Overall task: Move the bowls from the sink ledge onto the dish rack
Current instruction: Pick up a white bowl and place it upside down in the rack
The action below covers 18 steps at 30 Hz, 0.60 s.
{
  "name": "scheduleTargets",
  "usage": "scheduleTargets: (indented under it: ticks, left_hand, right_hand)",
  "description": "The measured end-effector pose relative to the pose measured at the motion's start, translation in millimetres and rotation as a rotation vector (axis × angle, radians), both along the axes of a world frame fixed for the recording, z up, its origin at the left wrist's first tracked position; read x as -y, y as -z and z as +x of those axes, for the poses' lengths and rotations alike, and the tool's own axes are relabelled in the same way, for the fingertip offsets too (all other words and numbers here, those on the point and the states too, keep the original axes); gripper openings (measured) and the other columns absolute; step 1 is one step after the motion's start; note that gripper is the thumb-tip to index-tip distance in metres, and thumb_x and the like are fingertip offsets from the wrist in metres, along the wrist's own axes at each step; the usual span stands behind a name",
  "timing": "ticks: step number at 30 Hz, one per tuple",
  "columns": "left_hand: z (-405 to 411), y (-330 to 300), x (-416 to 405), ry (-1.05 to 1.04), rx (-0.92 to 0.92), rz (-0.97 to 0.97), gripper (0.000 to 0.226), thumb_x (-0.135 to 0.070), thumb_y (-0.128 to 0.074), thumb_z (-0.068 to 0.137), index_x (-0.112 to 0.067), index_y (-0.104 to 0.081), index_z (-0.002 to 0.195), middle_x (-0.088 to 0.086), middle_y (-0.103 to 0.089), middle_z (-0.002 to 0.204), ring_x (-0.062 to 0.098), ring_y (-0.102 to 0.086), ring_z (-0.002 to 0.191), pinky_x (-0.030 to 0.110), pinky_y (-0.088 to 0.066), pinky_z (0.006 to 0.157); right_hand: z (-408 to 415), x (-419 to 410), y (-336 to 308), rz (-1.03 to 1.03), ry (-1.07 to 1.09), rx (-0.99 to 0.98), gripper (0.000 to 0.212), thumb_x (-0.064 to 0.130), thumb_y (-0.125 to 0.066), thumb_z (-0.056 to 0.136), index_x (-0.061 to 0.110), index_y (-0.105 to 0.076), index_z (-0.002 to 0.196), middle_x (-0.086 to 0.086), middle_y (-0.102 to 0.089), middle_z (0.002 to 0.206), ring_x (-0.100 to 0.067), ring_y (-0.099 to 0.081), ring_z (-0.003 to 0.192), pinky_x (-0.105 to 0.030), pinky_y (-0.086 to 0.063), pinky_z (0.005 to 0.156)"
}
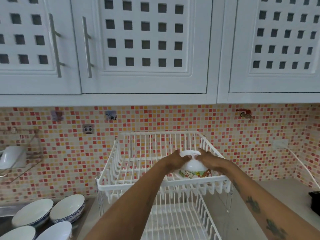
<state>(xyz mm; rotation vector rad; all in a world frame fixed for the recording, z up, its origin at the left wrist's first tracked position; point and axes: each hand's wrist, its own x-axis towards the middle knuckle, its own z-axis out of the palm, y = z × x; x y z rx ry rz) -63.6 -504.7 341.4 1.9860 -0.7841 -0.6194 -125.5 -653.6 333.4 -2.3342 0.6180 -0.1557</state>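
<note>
Head view. The dish rack point(164, 170) is white coated wire, two tiers, with upright tines along the sides and a gridded floor. In its upper tier a small white bowl point(192, 166) sits upside down, foot ring uppermost, smooth and glossy, with a band of cartoon animal figures printed near the rim. The left hand point(174, 161) and the right hand point(210, 161) clasp it from opposite sides, fingers curled against the bowl's wall and thumbs laid near the foot (whether the rim touches the wire floor cannot be told).

At lower left, on the ledge beside the metal sink, four further bowls stand upright: two with blue patterned outsides, one at point(32, 212) and one at point(68, 208), and two cut off by the bottom edge, at point(17, 233) and point(54, 231). All have plain white, round, shallow interiors.

The wall behind is small square mosaic tile point(69, 153) in red, orange and cream. Above hang white cabinets point(143, 45) with square cut-out doors and metal bar handles.
</note>
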Motion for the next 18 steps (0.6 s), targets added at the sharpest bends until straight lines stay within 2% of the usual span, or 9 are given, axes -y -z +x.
scheduleTargets:
  ticks: [2, 4, 6, 10, 13, 14, 16, 18]
  left_hand:
    - [-2.9, -5.4, -4.0, 0.003, 0.051, 0.049, 0.075, -0.042, -0.046, 0.100, -0.005, -0.012, 0.155, 0.015, -0.033, 0.157, 0.034, -0.044, 0.137, 0.038, -0.043, 0.108]
    - [-2.9, -10.5, -11.0, -0.012, 0.147, 0.113, 0.072, -0.042, -0.038, 0.103, -0.002, -0.011, 0.156, 0.016, -0.023, 0.162, 0.035, -0.032, 0.145, 0.040, -0.032, 0.117]
    - [-5.3, -20.4, -23.4, -0.075, 0.182, 0.072, 0.060, -0.032, -0.029, 0.107, 0.001, -0.014, 0.155, 0.020, -0.018, 0.163, 0.036, -0.025, 0.148, 0.039, -0.026, 0.117]
    - [-6.6, -41.0, -66.8, -0.176, 0.222, -0.123, 0.050, -0.025, -0.029, 0.107, 0.003, -0.033, 0.148, 0.022, -0.038, 0.154, 0.035, -0.043, 0.137, 0.037, -0.038, 0.107]
    - [1.7, -50.2, -113.2, -0.323, 0.237, -0.280, 0.046, -0.026, -0.028, 0.106, 0.003, -0.048, 0.135, 0.021, -0.055, 0.136, 0.031, -0.057, 0.113, 0.039, -0.045, 0.102]
    - [6.1, -52.3, -130.0, -0.380, 0.222, -0.327, 0.045, -0.027, -0.029, 0.106, 0.002, -0.050, 0.134, 0.019, -0.056, 0.136, 0.030, -0.057, 0.113, 0.041, -0.045, 0.105]
    - [16.5, -51.7, -165.9, -0.494, 0.208, -0.394, 0.046, -0.031, -0.031, 0.104, 0.000, -0.054, 0.129, 0.017, -0.057, 0.135, 0.031, -0.056, 0.121, 0.046, -0.043, 0.109]
    - [25.5, -46.4, -206.0, -0.582, 0.217, -0.455, 0.040, -0.032, -0.032, 0.104, -0.002, -0.058, 0.104, 0.014, -0.062, 0.111, 0.025, -0.058, 0.102, 0.040, -0.048, 0.097]
  right_hand:
    - [-2.2, -3.2, -2.4, -0.047, 0.009, -0.016, 0.060, 0.033, -0.035, 0.101, 0.016, -0.010, 0.153, -0.018, -0.018, 0.158, -0.033, -0.032, 0.140, -0.042, -0.035, 0.111]
    - [-5.8, -6.2, -6.2, -0.148, 0.032, -0.005, 0.064, 0.036, -0.036, 0.100, 0.014, -0.009, 0.154, -0.013, -0.008, 0.162, -0.030, -0.017, 0.148, -0.041, -0.027, 0.116]
    - [-11.3, -15.7, -16.2, -0.191, 0.045, 0.084, 0.063, 0.036, -0.037, 0.100, 0.014, -0.011, 0.154, -0.009, -0.005, 0.163, -0.026, -0.010, 0.150, -0.039, -0.019, 0.119]
    - [-12.4, -64.4, -47.1, -0.163, -0.003, 0.336, 0.051, 0.030, -0.041, 0.099, 0.012, -0.036, 0.147, -0.010, -0.025, 0.158, -0.029, -0.031, 0.142, -0.039, -0.028, 0.116]
    - [-2.0, -123.7, -69.6, -0.079, -0.082, 0.496, 0.042, 0.030, -0.043, 0.099, 0.013, -0.051, 0.136, -0.006, -0.048, 0.143, -0.023, -0.051, 0.120, -0.032, -0.036, 0.099]
    - [3.9, -145.1, -74.4, -0.026, -0.117, 0.541, 0.039, 0.029, -0.043, 0.099, 0.013, -0.054, 0.133, -0.004, -0.055, 0.133, -0.018, -0.054, 0.109, -0.031, -0.038, 0.094]
    - [17.8, -188.6, -78.4, 0.078, -0.180, 0.621, 0.035, 0.027, -0.046, 0.097, 0.016, -0.058, 0.128, -0.001, -0.060, 0.124, -0.012, -0.053, 0.103, -0.029, -0.041, 0.092]
    - [33.2, -231.0, -74.5, 0.151, -0.237, 0.675, 0.031, 0.026, -0.048, 0.096, 0.018, -0.061, 0.123, 0.000, -0.062, 0.121, -0.010, -0.056, 0.100, -0.029, -0.045, 0.091]
